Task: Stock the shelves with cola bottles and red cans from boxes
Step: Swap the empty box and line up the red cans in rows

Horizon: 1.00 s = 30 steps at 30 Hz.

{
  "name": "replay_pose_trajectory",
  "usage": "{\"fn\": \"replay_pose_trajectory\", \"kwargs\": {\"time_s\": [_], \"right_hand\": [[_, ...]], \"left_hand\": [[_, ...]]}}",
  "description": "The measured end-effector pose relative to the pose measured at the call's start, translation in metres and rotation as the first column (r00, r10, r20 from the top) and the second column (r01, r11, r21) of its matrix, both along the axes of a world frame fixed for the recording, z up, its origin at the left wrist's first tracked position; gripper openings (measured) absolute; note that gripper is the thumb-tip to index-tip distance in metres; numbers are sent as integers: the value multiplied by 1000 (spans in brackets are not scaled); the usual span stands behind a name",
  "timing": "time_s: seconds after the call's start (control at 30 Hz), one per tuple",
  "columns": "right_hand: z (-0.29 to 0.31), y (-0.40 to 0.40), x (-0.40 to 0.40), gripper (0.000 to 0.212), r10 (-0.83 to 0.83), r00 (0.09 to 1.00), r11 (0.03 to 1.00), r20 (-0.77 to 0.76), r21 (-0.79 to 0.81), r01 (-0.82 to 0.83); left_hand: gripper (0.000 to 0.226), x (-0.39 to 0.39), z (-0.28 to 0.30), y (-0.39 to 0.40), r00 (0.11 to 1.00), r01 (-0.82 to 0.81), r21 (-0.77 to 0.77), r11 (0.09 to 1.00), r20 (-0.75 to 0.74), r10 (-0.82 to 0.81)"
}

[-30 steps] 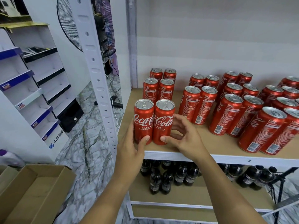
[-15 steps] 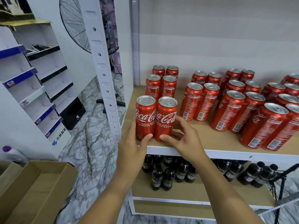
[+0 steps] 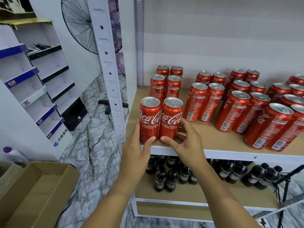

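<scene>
Stocking looks far along: shelf (image 3: 213,140) full of cans, bottles (image 3: 164,180) below, left hand (image 3: 136,153) and right hand (image 3: 185,143) each gripping a front can (image 3: 149,119).

Materials we see

Red cans (image 3: 149,120): glossy metal, brushed silver lids. Shelf (image 3: 213,139): matt wood board, white painted metal edge. Box (image 3: 37,195): matt cardboard. Floor (image 3: 92,145): polished marble.

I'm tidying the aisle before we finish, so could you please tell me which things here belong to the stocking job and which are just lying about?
Part of the job:
- two front cans, held by the left hand and right hand
- stocked cans
- cola bottles below
- open cardboard box

Just lying about:
- standing fan
- white display rack
- purple-capped bottle
</scene>
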State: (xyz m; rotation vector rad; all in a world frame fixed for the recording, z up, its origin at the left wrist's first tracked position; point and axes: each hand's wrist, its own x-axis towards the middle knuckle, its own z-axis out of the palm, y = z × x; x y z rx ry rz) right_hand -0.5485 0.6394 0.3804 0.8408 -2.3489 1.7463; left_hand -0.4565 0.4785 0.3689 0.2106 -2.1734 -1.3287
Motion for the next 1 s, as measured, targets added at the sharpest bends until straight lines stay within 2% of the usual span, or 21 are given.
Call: {"fn": "replay_pose_trajectory", "kwargs": {"time_s": [0.17, 0.3, 0.4, 0.63, 1.0], "right_hand": [[3, 1, 3, 76, 88, 996, 996, 32, -20, -88], [6, 1, 6, 76, 91, 995, 996, 36, -25, -90], [6, 1, 8, 75, 105, 994, 994, 45, -40, -103], [7, 3, 8, 76, 112, 992, 994, 50, -11, -112], [8, 4, 8, 76, 129, 990, 992, 53, 4, -129]], "left_hand": [[70, 4, 6, -2, 998, 57, -11, 998, 28, -57], [75, 3, 6, -3, 998, 54, -41, 998, 20, -54], [82, 0, 5, -3, 999, 39, -4, 999, 16, -39], [83, -5, 3, -7, 1000, 27, 24, 999, 4, -27], [81, -3, 4, -7, 999, 41, -34, 999, 3, -41]]}}
